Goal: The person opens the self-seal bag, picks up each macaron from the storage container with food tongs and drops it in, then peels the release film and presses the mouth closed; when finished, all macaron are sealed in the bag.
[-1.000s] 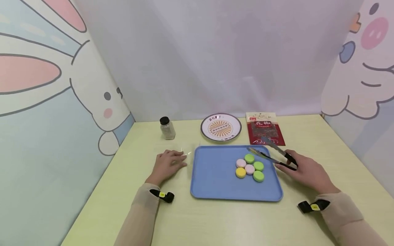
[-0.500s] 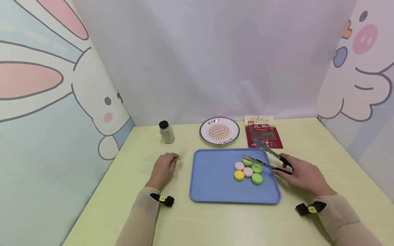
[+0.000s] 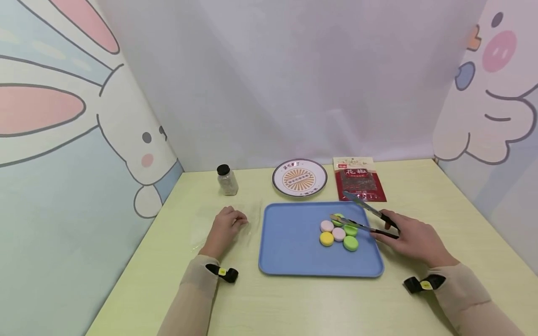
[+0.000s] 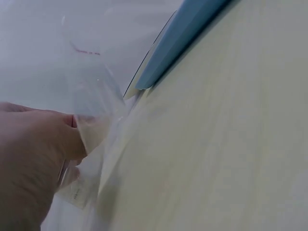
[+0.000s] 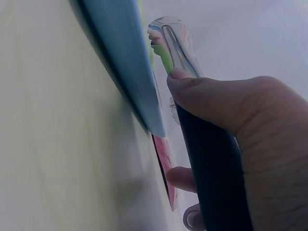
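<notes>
My left hand (image 3: pixel 222 231) rests low over the table left of the blue tray (image 3: pixel 290 261), pinching a clear plastic bag (image 4: pixel 98 96) between thumb and fingers; its see-through outline is faint in the head view. My right hand (image 3: pixel 416 240) grips metal tongs (image 3: pixel 357 225) by their black handles (image 5: pixel 211 163), the thumb along one arm. The tongs are spread, their tips above the tray's right part. Beneath and beside them lie several macarons: a yellow one (image 3: pixel 327 239), pink ones (image 3: pixel 338 234) and green ones (image 3: pixel 350 243). One tong arm partly covers two green macarons.
Behind the tray stands a white plate (image 3: pixel 299 178) with an orange sunburst print. To its right lies a red spice packet (image 3: pixel 359 181); a black-capped jar (image 3: pixel 228 181) is at the back left. Cartoon-printed panels (image 3: pixel 138 144) flank the table.
My left hand has drawn back slightly left, and its fingers have closed on the plastic bag. The tongs have shifted left and down over the green macarons, still spread.
</notes>
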`<state>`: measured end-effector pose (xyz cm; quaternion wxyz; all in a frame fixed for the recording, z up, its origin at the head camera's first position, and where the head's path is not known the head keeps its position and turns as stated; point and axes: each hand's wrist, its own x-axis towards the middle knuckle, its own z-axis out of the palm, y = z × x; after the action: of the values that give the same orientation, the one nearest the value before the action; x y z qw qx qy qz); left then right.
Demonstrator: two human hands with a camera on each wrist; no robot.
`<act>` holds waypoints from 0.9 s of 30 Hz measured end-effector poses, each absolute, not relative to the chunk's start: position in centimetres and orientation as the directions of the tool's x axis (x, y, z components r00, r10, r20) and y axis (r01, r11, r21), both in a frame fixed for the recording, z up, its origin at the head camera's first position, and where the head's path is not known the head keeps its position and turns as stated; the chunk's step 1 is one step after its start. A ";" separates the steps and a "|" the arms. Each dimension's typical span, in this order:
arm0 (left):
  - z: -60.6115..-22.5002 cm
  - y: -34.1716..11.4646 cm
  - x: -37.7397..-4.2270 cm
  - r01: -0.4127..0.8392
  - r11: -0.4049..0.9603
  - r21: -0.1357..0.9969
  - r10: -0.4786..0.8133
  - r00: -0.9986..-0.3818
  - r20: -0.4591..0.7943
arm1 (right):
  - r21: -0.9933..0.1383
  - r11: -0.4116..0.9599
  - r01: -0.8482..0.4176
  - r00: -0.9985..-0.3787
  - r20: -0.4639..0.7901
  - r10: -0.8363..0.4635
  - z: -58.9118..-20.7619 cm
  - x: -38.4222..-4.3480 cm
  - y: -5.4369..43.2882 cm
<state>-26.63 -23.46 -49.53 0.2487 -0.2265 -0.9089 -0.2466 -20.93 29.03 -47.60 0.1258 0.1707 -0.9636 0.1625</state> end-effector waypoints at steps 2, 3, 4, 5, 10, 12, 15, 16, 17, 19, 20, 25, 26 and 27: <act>-49.6 -23.5 -26.7 0.520 0.776 0.356 0.279 -0.790 0.546 | -0.272 0.889 -0.368 -0.911 0.295 -0.287 -47.6 -20.9 29.0; -49.6 -23.5 -26.7 0.505 0.782 0.366 0.277 -0.807 0.522 | -0.273 0.889 -0.367 -0.912 0.293 -0.286 -47.5 -20.9 29.0; -49.6 -23.5 -26.6 0.494 0.785 0.373 0.280 -0.820 0.499 | -0.274 0.889 -0.366 -0.913 0.291 -0.286 -47.5 -20.9 29.0; -49.6 -23.4 -26.6 0.484 0.789 0.378 0.283 -0.833 0.475 | -0.275 0.889 -0.366 -0.913 0.290 -0.286 -47.5 -21.0 29.0; -50.0 -23.2 -26.4 0.481 0.788 0.385 0.315 -0.852 0.419 | -0.282 0.889 -0.362 -0.917 0.278 -0.285 -47.5 -21.1 29.1; -50.1 -23.1 -26.5 0.481 0.788 0.385 0.317 -0.853 0.415 | -0.283 0.889 -0.359 -0.919 0.273 -0.284 -47.6 -21.2 29.1; -50.0 -23.1 -26.6 0.446 0.826 0.346 0.315 -0.873 0.372 | -0.284 0.889 -0.359 -0.919 0.270 -0.285 -47.7 -21.2 29.2; -49.9 -23.1 -26.5 0.426 0.845 0.324 0.315 -0.885 0.342 | -0.285 0.888 -0.360 -0.919 0.271 -0.286 -47.8 -21.2 29.2; -49.8 -23.1 -26.4 0.405 0.864 0.300 0.314 -0.898 0.307 | -0.285 0.887 -0.362 -0.919 0.272 -0.287 -47.8 -21.2 29.2; -49.4 -23.1 -26.2 0.370 0.901 0.226 0.316 -0.917 0.242 | -0.287 0.886 -0.364 -0.918 0.271 -0.289 -47.9 -21.2 29.2; -49.1 -23.1 -26.1 0.357 0.916 0.183 0.318 -0.924 0.212 | -0.289 0.885 -0.364 -0.918 0.270 -0.289 -48.0 -21.2 29.2; -47.8 -22.8 -25.6 0.324 0.945 0.044 0.303 -0.919 0.252 | -0.293 0.885 -0.362 -0.920 0.264 -0.289 -47.9 -21.2 29.2; -47.6 -22.7 -25.6 0.329 0.944 0.036 0.308 -0.913 0.268 | -0.294 0.885 -0.362 -0.920 0.264 -0.289 -47.9 -21.2 29.2; -47.5 -22.6 -25.7 0.339 0.940 0.045 0.315 -0.909 0.272 | -0.294 0.884 -0.363 -0.920 0.265 -0.289 -47.9 -21.2 29.2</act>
<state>-25.68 -22.64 -47.54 0.1316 -0.1676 -0.9760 -0.0454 -21.20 29.15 -47.88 0.1071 0.1690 -0.9647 0.1714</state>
